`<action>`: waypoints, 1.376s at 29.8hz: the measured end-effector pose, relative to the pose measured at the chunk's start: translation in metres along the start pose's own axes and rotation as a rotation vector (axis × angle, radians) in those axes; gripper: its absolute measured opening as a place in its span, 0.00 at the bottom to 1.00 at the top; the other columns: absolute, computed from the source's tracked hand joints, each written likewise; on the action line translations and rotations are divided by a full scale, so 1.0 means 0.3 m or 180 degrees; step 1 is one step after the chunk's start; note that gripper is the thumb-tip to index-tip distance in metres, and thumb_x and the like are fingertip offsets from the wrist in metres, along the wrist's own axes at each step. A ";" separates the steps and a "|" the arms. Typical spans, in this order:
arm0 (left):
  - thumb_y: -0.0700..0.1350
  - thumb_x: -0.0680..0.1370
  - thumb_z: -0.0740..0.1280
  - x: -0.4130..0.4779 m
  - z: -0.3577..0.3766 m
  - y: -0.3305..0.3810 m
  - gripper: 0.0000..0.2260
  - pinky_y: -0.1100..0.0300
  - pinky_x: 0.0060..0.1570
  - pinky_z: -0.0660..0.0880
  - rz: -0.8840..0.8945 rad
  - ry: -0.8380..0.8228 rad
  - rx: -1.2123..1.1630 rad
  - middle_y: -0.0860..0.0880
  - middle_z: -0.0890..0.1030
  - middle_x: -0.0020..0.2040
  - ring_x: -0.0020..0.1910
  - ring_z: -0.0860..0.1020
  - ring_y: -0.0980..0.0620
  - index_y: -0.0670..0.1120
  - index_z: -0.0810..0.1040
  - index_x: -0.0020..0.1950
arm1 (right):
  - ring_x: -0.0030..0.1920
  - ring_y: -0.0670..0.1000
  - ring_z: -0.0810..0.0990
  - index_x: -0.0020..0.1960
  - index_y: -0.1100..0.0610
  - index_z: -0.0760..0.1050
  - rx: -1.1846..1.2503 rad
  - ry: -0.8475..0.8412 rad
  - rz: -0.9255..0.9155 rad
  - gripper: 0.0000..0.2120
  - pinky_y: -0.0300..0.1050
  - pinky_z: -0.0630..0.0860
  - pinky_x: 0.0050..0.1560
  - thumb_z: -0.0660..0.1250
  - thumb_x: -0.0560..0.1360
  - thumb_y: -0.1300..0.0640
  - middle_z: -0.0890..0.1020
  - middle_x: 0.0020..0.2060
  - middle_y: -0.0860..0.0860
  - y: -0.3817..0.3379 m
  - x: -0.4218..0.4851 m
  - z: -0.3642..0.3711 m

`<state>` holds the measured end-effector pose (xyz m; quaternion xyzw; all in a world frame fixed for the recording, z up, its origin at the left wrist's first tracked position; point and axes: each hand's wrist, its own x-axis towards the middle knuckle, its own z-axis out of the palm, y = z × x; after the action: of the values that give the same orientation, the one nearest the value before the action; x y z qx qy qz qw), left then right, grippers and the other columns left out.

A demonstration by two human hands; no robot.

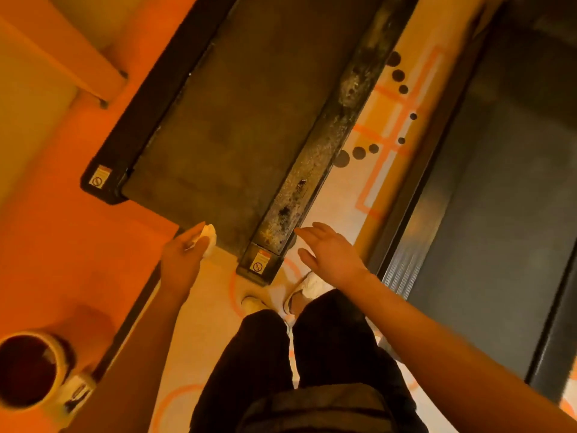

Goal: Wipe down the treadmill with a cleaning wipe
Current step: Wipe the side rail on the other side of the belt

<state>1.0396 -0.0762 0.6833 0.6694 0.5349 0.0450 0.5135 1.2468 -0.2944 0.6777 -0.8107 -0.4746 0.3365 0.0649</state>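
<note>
The left hand, just left of centre in the frame, pinches a bunched white cleaning wipe between thumb and fingertips. It hangs right at the near edge of the treadmill's belt. I'd say the wipe is wadded up so it gives a firm pad to press with. Whether it touches the belt edge I cannot tell.

The right hand, a little right of centre, holds nothing. Its fingers are spread and nearly straight, palm down, and the tips reach toward the near end of the right side rail. It looks ready to steady the person as they bend. Both forearms stretch forward and down from the bottom of the frame, the hands apart on either side of the rail's end cap with its warning sticker.

That rail is blotched and grimy along its length, so it seems the likely place to scrub. Below the hands are pale shoes on the patterned floor. A second treadmill fills the right side, and a round open container sits at lower left.
</note>
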 end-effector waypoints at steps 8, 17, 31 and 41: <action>0.40 0.80 0.69 0.076 0.134 -0.131 0.15 0.41 0.60 0.77 -0.0400 0.0958 -0.0679 0.48 0.82 0.58 0.57 0.82 0.44 0.54 0.77 0.64 | 0.77 0.57 0.64 0.78 0.53 0.65 -0.0598 -0.0650 -0.0681 0.23 0.59 0.73 0.67 0.59 0.83 0.51 0.72 0.74 0.53 0.150 0.217 0.040; 0.45 0.81 0.68 0.198 0.584 -0.368 0.15 0.55 0.65 0.73 -0.1496 0.2284 -0.0622 0.42 0.82 0.62 0.62 0.79 0.47 0.43 0.80 0.67 | 0.80 0.56 0.56 0.80 0.54 0.60 -0.1101 -0.1444 -0.1398 0.25 0.55 0.64 0.75 0.56 0.85 0.53 0.67 0.77 0.54 0.450 0.787 0.155; 0.37 0.82 0.62 0.574 1.252 -1.067 0.18 0.67 0.72 0.63 -0.0748 0.2726 0.0647 0.45 0.69 0.75 0.76 0.65 0.47 0.43 0.74 0.72 | 0.80 0.58 0.58 0.78 0.58 0.65 -0.1073 -0.0415 -0.2969 0.27 0.62 0.50 0.78 0.49 0.83 0.48 0.64 0.78 0.56 0.760 1.272 0.961; 0.37 0.83 0.62 0.601 1.333 -1.160 0.15 0.50 0.75 0.65 -0.0215 0.3406 0.0766 0.45 0.72 0.73 0.77 0.66 0.48 0.41 0.77 0.70 | 0.79 0.53 0.59 0.75 0.53 0.71 -0.0267 0.0218 -0.2807 0.22 0.58 0.49 0.80 0.55 0.83 0.49 0.68 0.76 0.50 0.784 1.282 1.058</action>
<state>1.1266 -0.2291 0.1516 0.5896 0.7439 0.3011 0.0909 1.3490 -0.1768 0.1488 -0.5434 -0.7859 0.2300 0.1849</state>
